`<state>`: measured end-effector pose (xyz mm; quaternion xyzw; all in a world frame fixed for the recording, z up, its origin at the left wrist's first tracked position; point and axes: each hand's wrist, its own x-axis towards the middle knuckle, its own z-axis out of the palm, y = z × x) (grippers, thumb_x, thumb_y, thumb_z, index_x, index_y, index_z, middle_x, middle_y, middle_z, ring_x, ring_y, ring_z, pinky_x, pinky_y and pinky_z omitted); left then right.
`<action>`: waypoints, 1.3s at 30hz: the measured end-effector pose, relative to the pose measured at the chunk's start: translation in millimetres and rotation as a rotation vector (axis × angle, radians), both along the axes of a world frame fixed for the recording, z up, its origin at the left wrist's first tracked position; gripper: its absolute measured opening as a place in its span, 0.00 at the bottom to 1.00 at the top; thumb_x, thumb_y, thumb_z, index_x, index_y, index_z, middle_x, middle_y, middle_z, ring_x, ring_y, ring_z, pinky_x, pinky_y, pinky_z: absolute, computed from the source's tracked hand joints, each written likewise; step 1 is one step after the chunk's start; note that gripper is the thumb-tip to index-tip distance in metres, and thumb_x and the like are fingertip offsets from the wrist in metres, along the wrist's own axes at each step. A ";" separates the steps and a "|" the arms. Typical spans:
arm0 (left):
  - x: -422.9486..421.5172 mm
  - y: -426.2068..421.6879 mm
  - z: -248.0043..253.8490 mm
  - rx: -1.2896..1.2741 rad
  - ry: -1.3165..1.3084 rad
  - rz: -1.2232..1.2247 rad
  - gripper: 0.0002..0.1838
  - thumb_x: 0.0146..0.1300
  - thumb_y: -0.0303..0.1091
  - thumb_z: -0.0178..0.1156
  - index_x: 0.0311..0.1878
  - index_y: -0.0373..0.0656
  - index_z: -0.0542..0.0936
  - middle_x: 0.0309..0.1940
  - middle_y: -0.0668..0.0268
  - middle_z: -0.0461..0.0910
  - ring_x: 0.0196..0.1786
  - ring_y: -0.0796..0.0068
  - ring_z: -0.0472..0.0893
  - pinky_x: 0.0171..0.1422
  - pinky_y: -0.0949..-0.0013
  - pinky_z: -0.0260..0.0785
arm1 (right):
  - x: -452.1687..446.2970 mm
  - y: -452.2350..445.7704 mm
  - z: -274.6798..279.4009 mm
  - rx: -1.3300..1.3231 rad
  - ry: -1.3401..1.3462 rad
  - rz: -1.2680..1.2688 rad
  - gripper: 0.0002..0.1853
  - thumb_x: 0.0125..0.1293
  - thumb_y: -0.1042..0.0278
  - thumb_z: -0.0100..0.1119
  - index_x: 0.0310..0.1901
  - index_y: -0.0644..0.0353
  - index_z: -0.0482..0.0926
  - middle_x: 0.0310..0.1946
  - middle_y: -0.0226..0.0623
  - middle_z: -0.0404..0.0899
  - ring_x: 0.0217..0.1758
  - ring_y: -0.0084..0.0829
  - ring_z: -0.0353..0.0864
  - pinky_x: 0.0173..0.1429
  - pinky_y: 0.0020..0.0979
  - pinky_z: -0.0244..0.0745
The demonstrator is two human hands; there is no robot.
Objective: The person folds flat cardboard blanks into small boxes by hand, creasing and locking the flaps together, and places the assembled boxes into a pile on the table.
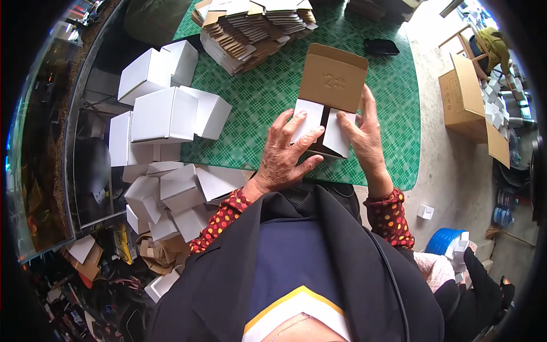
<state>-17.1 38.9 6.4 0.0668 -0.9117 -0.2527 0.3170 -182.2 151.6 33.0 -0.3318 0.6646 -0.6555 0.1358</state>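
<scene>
A small carton [333, 80] stands in front of me on the green table, its brown-lined lid flap raised and embossed with a mark. Its two white side flaps are folded inward, leaving a dark gap between them. My left hand [285, 149] lies over the left flap with fingers spread, the thumb near the carton's front edge. Around the carton's right side, my right hand [366, 134] grips, thumb on the right flap and fingers behind the wall. The inside of the carton is mostly hidden.
Flat unfolded cartons [250, 34] are stacked at the table's back. White closed boxes [162, 114] pile up at the left, beside and below the table edge. A black object [382, 47] lies back right. An open brown carton [462, 97] and a blue tub [443, 242] hold white boxes at right.
</scene>
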 end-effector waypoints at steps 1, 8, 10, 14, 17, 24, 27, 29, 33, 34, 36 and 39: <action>1.0 0.9 -0.1 0.021 0.005 -0.005 0.29 0.64 0.47 0.68 0.69 0.58 0.79 0.76 0.58 0.62 0.78 0.47 0.59 0.81 0.46 0.56 | 1.3 -0.8 -3.1 -0.048 -0.132 0.067 0.34 0.68 0.78 0.63 0.74 0.59 0.62 0.62 0.44 0.76 0.63 0.33 0.75 0.65 0.30 0.74; -1.5 1.0 -2.1 0.042 0.018 -0.008 0.28 0.65 0.46 0.68 0.69 0.55 0.79 0.76 0.58 0.62 0.78 0.47 0.59 0.81 0.48 0.58 | 6.9 0.9 -7.9 -0.138 -0.338 0.117 0.31 0.70 0.80 0.59 0.74 0.57 0.65 0.66 0.45 0.75 0.64 0.31 0.76 0.66 0.29 0.73; -1.6 1.2 -1.7 0.029 0.026 -0.005 0.29 0.64 0.45 0.68 0.69 0.53 0.78 0.75 0.58 0.63 0.77 0.47 0.60 0.80 0.49 0.59 | 7.9 1.1 -8.9 -0.161 -0.384 0.105 0.29 0.70 0.80 0.59 0.71 0.56 0.69 0.67 0.44 0.75 0.66 0.32 0.76 0.68 0.32 0.72; 0.8 0.1 -1.4 0.087 0.046 -0.013 0.31 0.63 0.42 0.69 0.70 0.49 0.76 0.75 0.57 0.63 0.77 0.48 0.61 0.80 0.49 0.60 | 1.0 3.3 -17.8 -0.173 -0.204 0.172 0.24 0.70 0.79 0.59 0.67 0.53 0.76 0.68 0.43 0.74 0.70 0.35 0.73 0.73 0.36 0.68; 2.8 -0.5 -3.2 0.151 0.056 -0.030 0.33 0.62 0.40 0.69 0.71 0.47 0.75 0.75 0.57 0.63 0.76 0.48 0.62 0.79 0.49 0.60 | -6.0 7.2 -23.2 -0.174 -0.005 0.235 0.22 0.70 0.78 0.59 0.64 0.52 0.81 0.70 0.43 0.74 0.73 0.38 0.70 0.76 0.40 0.65; 2.4 -11.5 -2.6 0.302 0.110 -0.014 0.38 0.60 0.33 0.70 0.74 0.42 0.69 0.74 0.55 0.64 0.74 0.50 0.65 0.78 0.52 0.61 | -14.4 20.7 -7.6 0.018 0.126 0.402 0.25 0.61 0.59 0.69 0.61 0.52 0.84 0.73 0.42 0.71 0.80 0.46 0.61 0.82 0.47 0.57; 4.2 -18.9 -0.5 0.358 0.091 0.002 0.39 0.60 0.31 0.70 0.75 0.41 0.67 0.73 0.54 0.64 0.74 0.51 0.66 0.77 0.53 0.62 | -8.2 35.2 1.5 0.144 0.286 0.391 0.32 0.56 0.53 0.71 0.63 0.53 0.83 0.74 0.41 0.71 0.81 0.48 0.60 0.83 0.50 0.55; 5.4 -25.5 -1.4 0.446 0.111 -0.028 0.40 0.61 0.32 0.70 0.75 0.40 0.66 0.73 0.53 0.65 0.73 0.51 0.66 0.78 0.53 0.62 | 0.9 41.4 9.5 0.238 0.427 0.348 0.38 0.54 0.48 0.72 0.67 0.54 0.80 0.74 0.43 0.69 0.80 0.49 0.61 0.83 0.51 0.56; 16.8 -15.5 -12.9 0.790 -0.052 -0.123 0.49 0.58 0.40 0.74 0.78 0.39 0.59 0.75 0.48 0.61 0.75 0.47 0.65 0.79 0.50 0.59 | 24.4 39.0 26.1 0.353 0.582 0.275 0.45 0.52 0.42 0.74 0.71 0.55 0.75 0.74 0.50 0.68 0.78 0.52 0.64 0.80 0.53 0.58; 17.0 -10.9 -16.2 0.788 -0.052 -0.122 0.49 0.58 0.40 0.74 0.78 0.39 0.59 0.75 0.48 0.61 0.75 0.47 0.65 0.79 0.50 0.59 | 31.2 34.4 30.7 0.373 0.604 0.241 0.46 0.53 0.41 0.73 0.72 0.56 0.74 0.74 0.54 0.67 0.76 0.54 0.66 0.79 0.54 0.59; 14.5 -3.1 -23.0 0.618 -0.029 -0.137 0.60 0.51 0.46 0.79 0.81 0.40 0.52 0.78 0.44 0.57 0.77 0.43 0.62 0.80 0.46 0.56 | 42.2 27.7 37.4 0.416 0.645 0.171 0.49 0.54 0.38 0.73 0.73 0.58 0.71 0.73 0.61 0.66 0.73 0.57 0.69 0.76 0.55 0.61; 9.3 3.1 -36.6 0.458 0.063 -0.070 0.65 0.48 0.48 0.80 0.82 0.39 0.49 0.78 0.42 0.56 0.77 0.41 0.61 0.80 0.46 0.56 | 52.3 25.6 42.2 0.489 0.719 0.169 0.49 0.53 0.41 0.73 0.73 0.61 0.69 0.72 0.66 0.65 0.70 0.58 0.72 0.73 0.55 0.64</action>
